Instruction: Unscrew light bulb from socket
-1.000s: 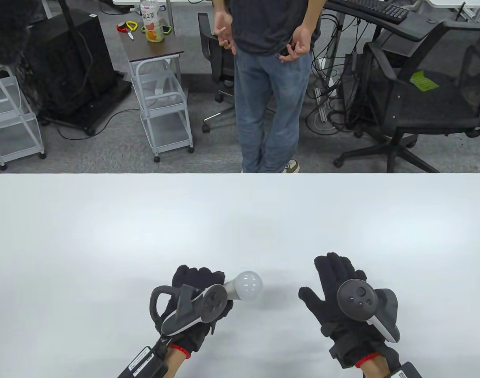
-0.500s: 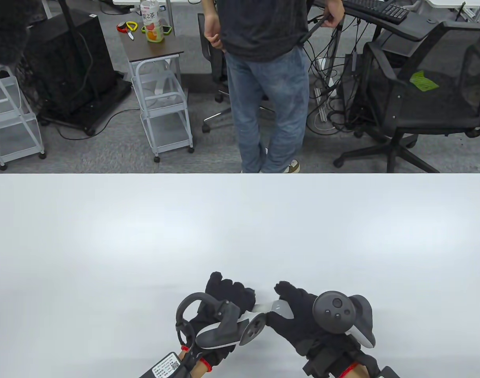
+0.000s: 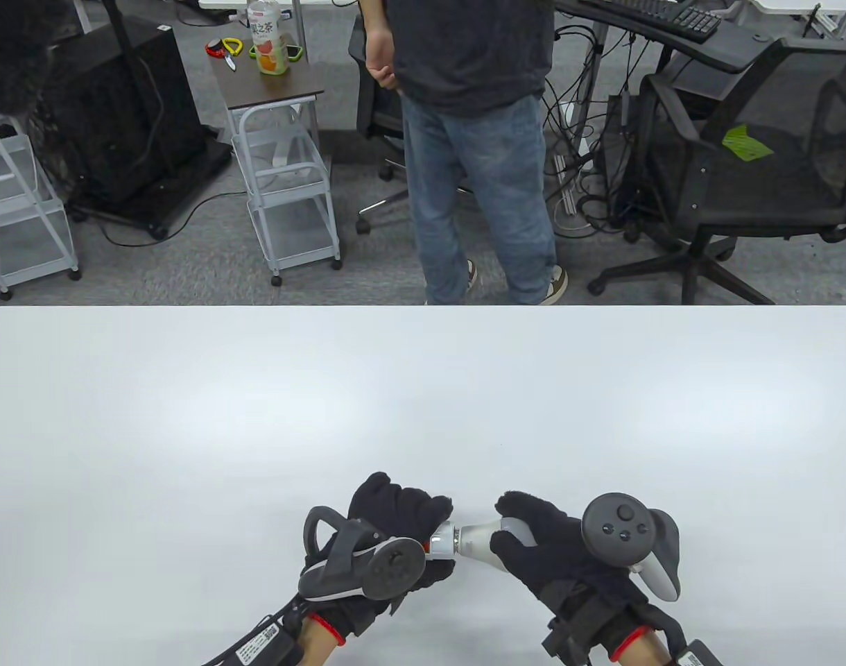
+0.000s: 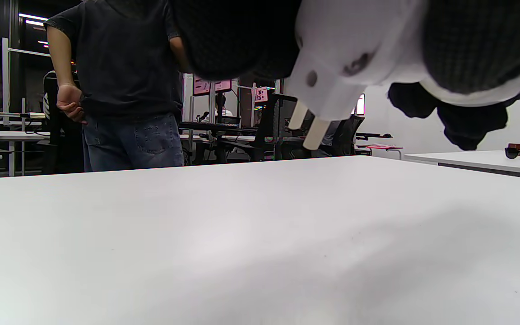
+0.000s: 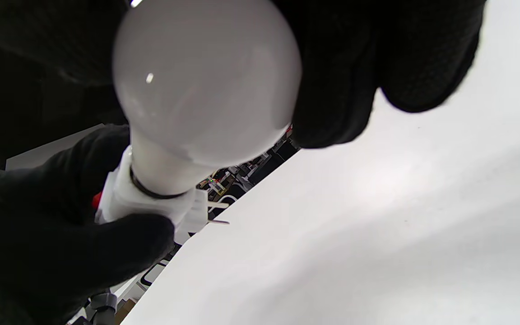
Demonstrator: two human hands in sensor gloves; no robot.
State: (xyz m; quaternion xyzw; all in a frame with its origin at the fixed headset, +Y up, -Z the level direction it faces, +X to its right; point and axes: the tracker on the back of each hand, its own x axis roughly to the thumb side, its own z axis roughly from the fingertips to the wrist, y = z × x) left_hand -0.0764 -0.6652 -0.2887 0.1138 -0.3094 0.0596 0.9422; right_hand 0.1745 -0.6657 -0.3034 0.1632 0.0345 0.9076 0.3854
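A frosted white light bulb [image 3: 477, 542] is held level just above the table between both hands. My left hand [image 3: 403, 510] grips the white socket [image 4: 332, 67], whose two plug prongs [image 4: 308, 127] point out below the fingers. My right hand [image 3: 527, 544] grips the bulb's round end [image 5: 206, 81]. In the table view a short silver threaded part [image 3: 442, 540] shows between the left hand and the bulb's neck. In the right wrist view the bulb's neck meets the socket [image 5: 151, 205], which the left hand's fingers [image 5: 61, 253] wrap.
The white table [image 3: 423, 388] stretches wide beyond the hands. A person in jeans [image 3: 478, 173] stands just past its far edge. Office chairs [image 3: 728, 173], a small cart [image 3: 284, 173] and cables are on the floor behind.
My left hand carried the bulb and socket toward the middle. My right hand came in from the right and took hold of the bulb. The silver thread now shows between the hands.
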